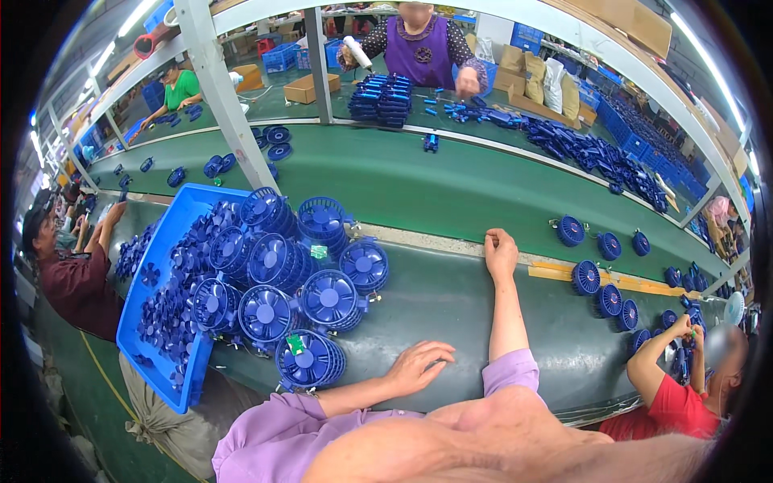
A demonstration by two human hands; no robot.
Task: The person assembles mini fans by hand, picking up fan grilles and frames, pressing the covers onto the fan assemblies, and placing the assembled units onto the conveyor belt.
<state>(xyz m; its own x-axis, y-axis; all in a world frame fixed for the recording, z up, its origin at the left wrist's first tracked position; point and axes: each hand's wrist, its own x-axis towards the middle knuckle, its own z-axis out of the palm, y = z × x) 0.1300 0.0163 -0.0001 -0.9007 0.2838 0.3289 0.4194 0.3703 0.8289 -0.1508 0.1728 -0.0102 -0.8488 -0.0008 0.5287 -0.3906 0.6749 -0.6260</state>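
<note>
My left hand (419, 364) lies flat and open on the near green belt (451, 314), fingers spread, holding nothing. It is just right of a stack of round blue fan grilles (310, 360), not touching it. My right hand (501, 251) reaches forward to the pale strip (427, 239) between the two belts. Its fingers rest bent on the strip with nothing seen in them. More stacks of fan grilles (326, 298) stand left of both hands, leaning against a tilted blue tray (133, 322) filled with small blue fan blades.
Loose blue fan parts (586, 278) lie along the strip to the right. A person in a red top (672, 406) works at the right. Another in dark red (76, 286) sits left. Across the far belt (419, 181), a person in a purple apron (420, 44) handles blue parts. A white post (219, 92) rises behind the tray.
</note>
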